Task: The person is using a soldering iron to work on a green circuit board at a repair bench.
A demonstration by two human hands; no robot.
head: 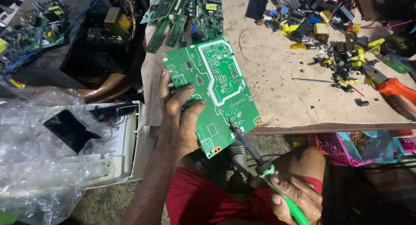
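My left hand grips a green circuit board by its left edge, holding it tilted with the solder side up at the front edge of the worktable. My right hand holds a soldering iron with a green handle. The iron's dark tip touches the board near its lower right part. My knees, in red shorts, are below the board.
A board-topped worktable carries several green circuit boards at the back, a heap of loose black and yellow components, and orange-handled pliers at the right. An opened white device casing and clear plastic wrap lie at the left.
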